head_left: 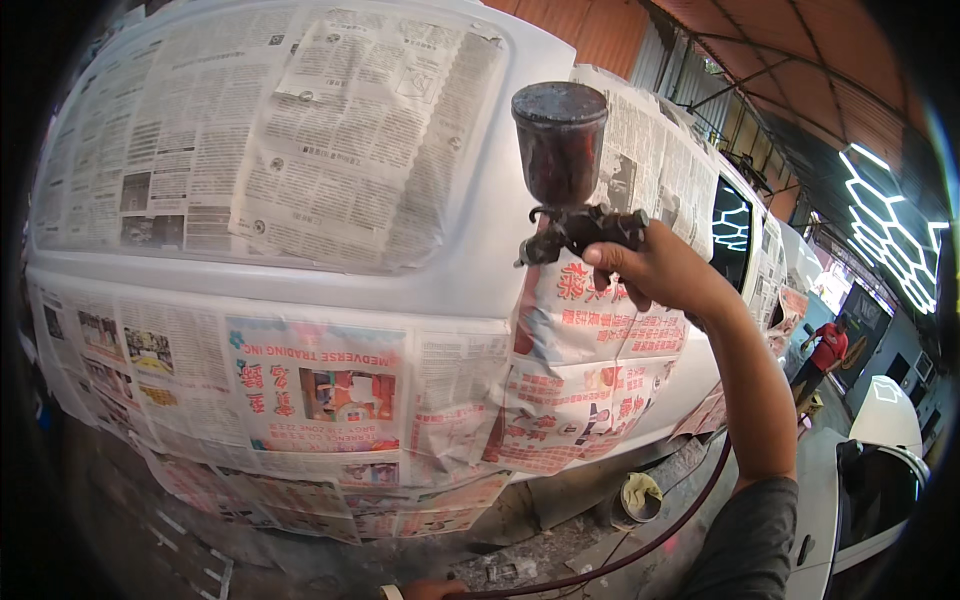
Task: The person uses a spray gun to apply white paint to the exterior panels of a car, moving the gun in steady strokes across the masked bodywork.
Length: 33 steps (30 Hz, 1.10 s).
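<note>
ahead: newspaper-masked car body blocks | right: open air beside spray gun

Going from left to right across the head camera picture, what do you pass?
Newspaper-masked white car body → spray gun held in the right hand → person in a red shirt → white car at the far right.

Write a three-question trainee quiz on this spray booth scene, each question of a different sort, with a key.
1. True or false: the right hand holds the spray gun with its dark cup on top.
2. What covers the window and lower panels of the white car? A) blue plastic film B) newspaper sheets C) cloth
3. Fill in: a dark red ___ runs from below the right forearm down to the floor.

Key: 1 true; 2 B, newspaper sheets; 3 hose.
</note>
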### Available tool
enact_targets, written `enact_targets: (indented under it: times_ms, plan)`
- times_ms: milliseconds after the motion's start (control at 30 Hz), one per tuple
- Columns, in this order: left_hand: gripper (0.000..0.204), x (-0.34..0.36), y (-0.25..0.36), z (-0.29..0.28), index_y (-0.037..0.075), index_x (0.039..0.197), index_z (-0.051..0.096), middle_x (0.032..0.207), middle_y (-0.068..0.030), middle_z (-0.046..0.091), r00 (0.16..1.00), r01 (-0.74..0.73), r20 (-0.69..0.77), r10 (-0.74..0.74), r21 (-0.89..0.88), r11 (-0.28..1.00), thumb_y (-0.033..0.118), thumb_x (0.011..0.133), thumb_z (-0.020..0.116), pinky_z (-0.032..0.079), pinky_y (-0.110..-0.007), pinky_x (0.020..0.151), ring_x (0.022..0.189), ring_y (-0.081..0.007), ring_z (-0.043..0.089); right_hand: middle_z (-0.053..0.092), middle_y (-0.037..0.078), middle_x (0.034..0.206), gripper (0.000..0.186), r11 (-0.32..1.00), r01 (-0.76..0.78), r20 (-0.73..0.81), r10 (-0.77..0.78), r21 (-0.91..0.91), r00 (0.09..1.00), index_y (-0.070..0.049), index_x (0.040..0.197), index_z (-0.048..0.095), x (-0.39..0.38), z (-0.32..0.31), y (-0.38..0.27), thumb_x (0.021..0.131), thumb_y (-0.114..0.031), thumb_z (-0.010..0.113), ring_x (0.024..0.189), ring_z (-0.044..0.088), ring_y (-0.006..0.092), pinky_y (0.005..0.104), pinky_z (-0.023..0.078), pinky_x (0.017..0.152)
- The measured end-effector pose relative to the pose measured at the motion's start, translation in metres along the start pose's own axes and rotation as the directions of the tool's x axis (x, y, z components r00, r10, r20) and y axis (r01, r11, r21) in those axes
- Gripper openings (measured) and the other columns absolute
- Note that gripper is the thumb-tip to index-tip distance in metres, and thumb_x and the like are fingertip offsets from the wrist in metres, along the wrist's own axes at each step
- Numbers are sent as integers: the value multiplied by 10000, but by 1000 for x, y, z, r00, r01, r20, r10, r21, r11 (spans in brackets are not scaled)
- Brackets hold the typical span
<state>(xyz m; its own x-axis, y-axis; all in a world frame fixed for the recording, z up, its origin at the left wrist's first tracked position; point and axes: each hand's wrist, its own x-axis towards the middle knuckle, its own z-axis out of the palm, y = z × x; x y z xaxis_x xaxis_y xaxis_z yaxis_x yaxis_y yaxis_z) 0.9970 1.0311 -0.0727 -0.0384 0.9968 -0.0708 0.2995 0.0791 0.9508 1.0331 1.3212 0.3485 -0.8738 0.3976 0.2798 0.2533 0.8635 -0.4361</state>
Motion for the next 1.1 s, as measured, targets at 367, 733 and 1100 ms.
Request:
enact_targets:
  times_ms: [367,733,1100]
  plan:
    - [393,7,-48,18,30,1194,638,954,-162,697,994,-89,-78,77,-155,984,364,996,584,518,-426,761,853,-277,664,576,25,668,407,965,204,-441,-258,-166,860,-63,1064,656,101,-72,-36,934,-446,692,415,486,94,269,394,361]
    - [483,1,-96,39,44,1360,559,957,-128,686,982,-118,-175,74,-256,960,358,994,592,518,-401,717,751,-196,621,606,44,705,460,925,249,-519,-369,-287,771,-52,1056,674,136,-82,-83,937,-495,649,423,542,119,265,431,368]
    - [411,-37,1,11,61,1223,666,1138,-175,706,961,270,124,-246,-244,932,398,1014,557,521,-442,870,1028,-318,669,580,39,670,445,934,117,-214,-197,-338,957,-81,1052,666,83,-10,-77,937,-511,654,484,573,132,290,480,425]
